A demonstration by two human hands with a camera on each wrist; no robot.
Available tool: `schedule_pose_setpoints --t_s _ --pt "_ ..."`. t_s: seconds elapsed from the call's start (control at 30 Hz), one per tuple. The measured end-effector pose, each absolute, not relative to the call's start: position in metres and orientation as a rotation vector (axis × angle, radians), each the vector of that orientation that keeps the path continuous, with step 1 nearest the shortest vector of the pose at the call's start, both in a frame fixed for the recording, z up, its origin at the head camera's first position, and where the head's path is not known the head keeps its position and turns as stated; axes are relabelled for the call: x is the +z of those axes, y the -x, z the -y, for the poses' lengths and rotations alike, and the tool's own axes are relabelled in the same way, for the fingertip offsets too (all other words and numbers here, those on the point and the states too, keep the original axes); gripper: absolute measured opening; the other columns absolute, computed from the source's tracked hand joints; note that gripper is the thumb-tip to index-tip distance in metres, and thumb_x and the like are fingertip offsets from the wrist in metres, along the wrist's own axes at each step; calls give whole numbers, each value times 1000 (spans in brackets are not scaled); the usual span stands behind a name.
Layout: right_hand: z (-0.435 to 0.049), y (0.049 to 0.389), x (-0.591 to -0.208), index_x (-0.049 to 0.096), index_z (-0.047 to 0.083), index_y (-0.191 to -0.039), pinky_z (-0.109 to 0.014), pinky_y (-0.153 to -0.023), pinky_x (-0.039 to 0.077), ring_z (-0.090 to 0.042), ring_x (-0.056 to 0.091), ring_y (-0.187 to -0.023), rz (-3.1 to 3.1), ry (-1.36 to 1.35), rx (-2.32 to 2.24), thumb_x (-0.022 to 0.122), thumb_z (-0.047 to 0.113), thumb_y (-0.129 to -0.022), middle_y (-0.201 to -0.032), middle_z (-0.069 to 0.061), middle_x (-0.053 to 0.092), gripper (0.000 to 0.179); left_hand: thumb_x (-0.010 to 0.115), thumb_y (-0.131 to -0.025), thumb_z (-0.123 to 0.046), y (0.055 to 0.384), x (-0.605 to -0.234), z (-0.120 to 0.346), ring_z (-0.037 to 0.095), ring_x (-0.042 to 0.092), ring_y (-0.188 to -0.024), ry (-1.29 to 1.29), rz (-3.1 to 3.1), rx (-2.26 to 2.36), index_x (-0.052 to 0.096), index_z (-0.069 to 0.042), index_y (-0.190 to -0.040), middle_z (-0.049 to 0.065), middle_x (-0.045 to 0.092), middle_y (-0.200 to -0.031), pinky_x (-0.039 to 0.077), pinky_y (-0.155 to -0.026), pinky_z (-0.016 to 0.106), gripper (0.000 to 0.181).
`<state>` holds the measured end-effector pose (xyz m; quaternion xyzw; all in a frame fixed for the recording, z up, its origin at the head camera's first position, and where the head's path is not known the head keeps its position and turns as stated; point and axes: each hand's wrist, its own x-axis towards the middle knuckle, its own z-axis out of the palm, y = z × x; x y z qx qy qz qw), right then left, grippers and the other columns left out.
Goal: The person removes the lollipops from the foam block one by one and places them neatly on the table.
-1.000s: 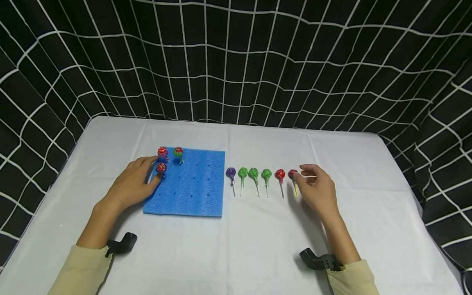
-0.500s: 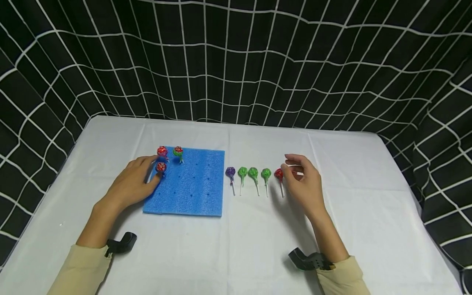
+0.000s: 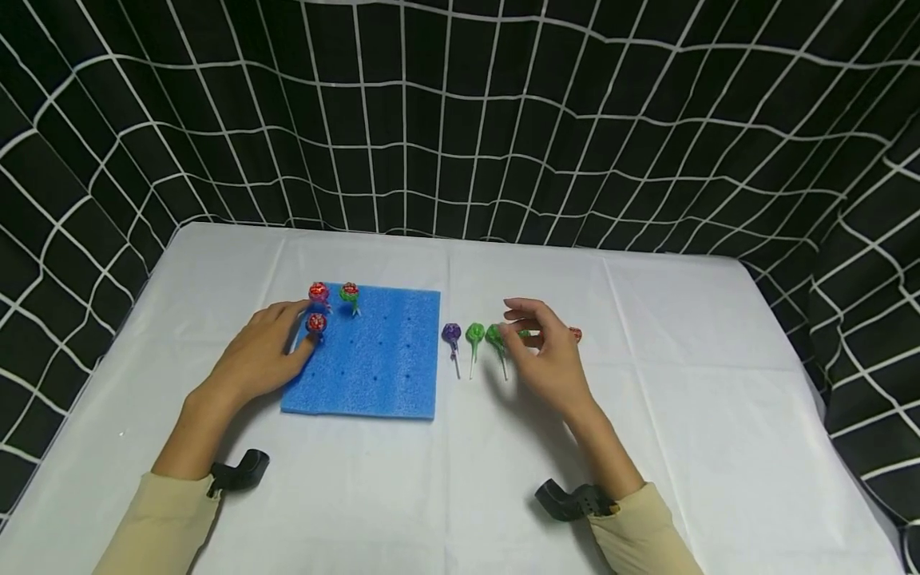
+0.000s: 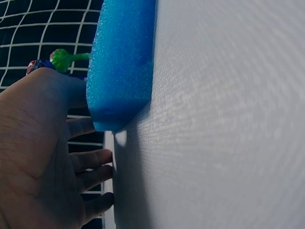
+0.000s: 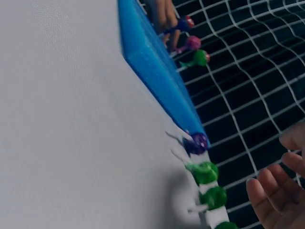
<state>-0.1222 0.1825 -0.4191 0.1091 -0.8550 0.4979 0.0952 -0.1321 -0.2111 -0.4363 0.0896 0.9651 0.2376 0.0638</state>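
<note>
My left hand (image 3: 262, 351) rests at the left edge of a blue foam block (image 3: 381, 375). Its thumb lies on the block and its other fingers stretch along the edge, close to two standing lollipops. Those are a pink-red lollipop (image 3: 319, 292) and a dark red-topped lollipop (image 3: 316, 323); a green lollipop (image 3: 349, 292) stands beside them. My right hand (image 3: 549, 359) hovers over the row of lying lollipops with fingers loosely bent and nothing held. Beneath it are a green lollipop (image 3: 493, 335), another partly covered green lollipop (image 3: 525, 334) and a mostly hidden red lollipop (image 3: 575, 334).
At the row's left end lie a purple lollipop (image 3: 451, 332) and a green lollipop (image 3: 475, 334), close to the block's right edge. Small holes dot the block's top. A white cloth (image 3: 460, 495) covers the table, and a black curtain with white grid lines (image 3: 460, 120) surrounds it.
My right hand has travelled left above the row, from the rightmost red lollipop to the green ones. The lollipops it passed stayed lying. My left hand and the block have kept their place.
</note>
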Motion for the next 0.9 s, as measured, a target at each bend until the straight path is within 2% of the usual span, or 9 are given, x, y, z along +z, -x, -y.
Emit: schedule_pose_setpoints --t_s 0.2,0.47,0.7,0.9 --pt "-161 127 -420 65 3 -134 -32 -88 62 -26 72 -106 2534 -407 1532 70 9 -100 -123 -22 73 35 50 -106 -29 132 -436 212 51 34 -154 -269 -2908 711 39 -4 -161 29 40 -164 30 -125 71 62" --pt "-136 132 -414 68 0 -130 -50 -91 63 -30 73 -109 2508 -514 1542 68 7 -101 -127 -22 71 30 51 -106 -30 133 -436 211 51 34 -154 -268 -2910 715 39 -4 -161 29 40 -164 30 -125 71 62" --pt "-109 139 -419 68 -2 -127 -50 -90 64 -31 72 -107 2483 -593 1567 66 8 -101 -124 -19 72 28 51 -106 -29 134 -435 211 51 35 -154 -279 -2919 703 39 -4 -161 28 41 -164 30 -125 70 62" --pt "-86 142 -421 68 1 -130 -44 -90 64 -29 72 -108 2526 -684 1594 65 10 -101 -124 -19 72 30 51 -106 -28 132 -435 212 52 35 -153 -288 -2918 711 40 -4 -161 29 42 -163 30 -125 71 61"
